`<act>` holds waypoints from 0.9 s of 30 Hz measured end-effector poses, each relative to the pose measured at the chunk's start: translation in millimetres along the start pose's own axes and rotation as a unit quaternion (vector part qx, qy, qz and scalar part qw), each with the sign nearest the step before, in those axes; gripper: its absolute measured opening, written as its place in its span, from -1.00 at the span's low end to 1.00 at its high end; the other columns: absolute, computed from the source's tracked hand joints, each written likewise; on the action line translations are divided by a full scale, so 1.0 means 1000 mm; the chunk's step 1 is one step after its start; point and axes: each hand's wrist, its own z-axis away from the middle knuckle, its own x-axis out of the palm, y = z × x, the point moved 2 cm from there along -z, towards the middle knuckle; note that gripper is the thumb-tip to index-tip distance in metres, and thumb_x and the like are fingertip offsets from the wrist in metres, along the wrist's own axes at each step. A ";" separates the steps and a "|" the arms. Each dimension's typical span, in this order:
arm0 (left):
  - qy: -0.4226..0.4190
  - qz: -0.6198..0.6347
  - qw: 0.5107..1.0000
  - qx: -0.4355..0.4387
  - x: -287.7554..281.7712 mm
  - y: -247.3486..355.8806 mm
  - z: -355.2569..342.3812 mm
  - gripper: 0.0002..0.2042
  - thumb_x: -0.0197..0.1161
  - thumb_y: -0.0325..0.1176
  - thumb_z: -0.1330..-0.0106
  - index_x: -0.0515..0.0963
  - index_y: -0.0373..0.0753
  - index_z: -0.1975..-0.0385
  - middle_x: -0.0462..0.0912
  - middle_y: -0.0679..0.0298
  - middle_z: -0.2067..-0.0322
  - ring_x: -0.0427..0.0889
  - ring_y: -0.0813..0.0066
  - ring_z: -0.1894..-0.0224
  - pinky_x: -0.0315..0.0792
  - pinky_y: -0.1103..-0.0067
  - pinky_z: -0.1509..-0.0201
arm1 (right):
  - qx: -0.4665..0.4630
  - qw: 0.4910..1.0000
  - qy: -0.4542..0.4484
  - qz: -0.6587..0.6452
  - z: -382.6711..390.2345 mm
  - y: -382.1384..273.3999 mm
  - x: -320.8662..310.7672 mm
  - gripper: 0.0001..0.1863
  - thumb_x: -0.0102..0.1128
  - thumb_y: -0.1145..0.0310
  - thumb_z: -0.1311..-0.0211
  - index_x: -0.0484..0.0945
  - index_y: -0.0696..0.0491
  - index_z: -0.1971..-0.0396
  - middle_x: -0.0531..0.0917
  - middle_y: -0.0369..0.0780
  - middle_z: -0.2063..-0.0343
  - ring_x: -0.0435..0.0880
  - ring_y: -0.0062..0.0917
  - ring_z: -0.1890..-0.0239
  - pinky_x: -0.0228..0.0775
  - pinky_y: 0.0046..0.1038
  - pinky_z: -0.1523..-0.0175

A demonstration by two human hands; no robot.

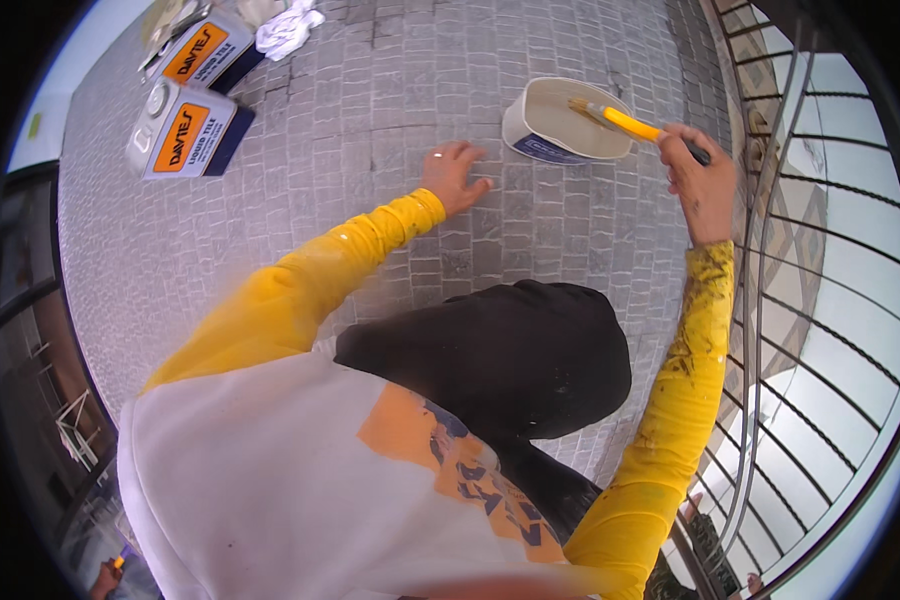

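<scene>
A paintbrush (632,125) with a yellow handle and a black end is gripped in my right hand (703,188). Its bristles point left, into an oval whitish tub (523,137) with a dark blue label, and rest at or just above the pale grey stuff inside; which of the two I cannot tell. To the left of the tub, my left hand (457,178) is open over the paving, fingers spread and holding nothing. A ring shows on one finger. Dark smears mark my right yellow sleeve.
Two rectangular cans (182,135) with orange labels stand on the grey brick paving (390,90) at the far left, beside a crumpled white cloth (288,28). A black metal railing (810,230) runs along the right. Another person's hand (108,578) shows at the lower left.
</scene>
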 end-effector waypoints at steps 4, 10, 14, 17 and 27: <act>0.021 -0.153 0.988 -0.024 0.047 -0.053 -0.016 -0.24 0.06 0.20 -0.32 0.15 -0.13 -0.42 0.04 0.07 -0.46 -0.07 -0.03 -0.50 -0.23 -0.01 -0.49 | -0.054 0.995 -0.002 0.090 -0.033 0.014 0.022 -0.63 0.26 0.13 -0.05 0.72 0.12 0.29 0.67 -0.21 0.54 0.63 -0.54 0.48 0.47 -0.51 0.28; -0.003 -0.221 0.975 -0.031 0.056 -0.055 -0.020 -0.21 -0.05 0.24 -0.35 0.07 -0.12 -0.46 -0.04 0.11 -0.50 -0.13 0.03 -0.53 -0.28 0.03 -0.51 | -0.027 0.980 -0.069 0.186 -0.053 0.025 0.050 -0.63 0.25 0.11 -0.03 0.72 0.06 0.27 0.74 -0.08 0.42 0.73 -0.28 0.34 0.55 -0.34 0.15; -0.007 -0.231 0.972 -0.036 0.055 -0.051 -0.020 -0.22 -0.03 0.22 -0.34 0.08 -0.14 -0.46 -0.04 0.09 -0.49 -0.13 0.01 -0.53 -0.29 0.02 -0.51 | -0.051 0.993 0.014 0.101 -0.047 0.028 0.044 -0.67 0.26 0.12 -0.04 0.71 0.05 0.31 0.73 -0.08 0.38 0.71 -0.19 0.30 0.53 -0.25 0.11; -0.016 -0.242 0.970 -0.025 0.063 -0.050 -0.024 -0.22 -0.03 0.21 -0.35 0.07 -0.16 -0.46 -0.02 0.05 -0.49 -0.12 -0.03 -0.52 -0.30 0.01 -0.50 | -0.082 0.990 -0.021 0.116 -0.042 0.043 0.052 -0.67 0.23 0.14 -0.12 0.69 0.04 0.22 0.65 -0.13 0.64 0.69 -0.39 0.57 0.50 -0.36 0.38; 0.040 -0.332 0.941 0.043 0.080 -0.052 -0.022 -0.23 -0.02 0.20 -0.35 0.13 -0.19 -0.43 0.08 0.02 -0.45 0.02 0.00 -0.48 -0.07 0.04 -0.44 | 0.103 0.860 0.151 -0.476 0.064 0.139 -0.016 -0.75 0.29 0.38 -0.16 0.67 0.23 0.22 0.60 -0.29 0.59 0.47 -0.74 0.62 0.32 -0.67 0.52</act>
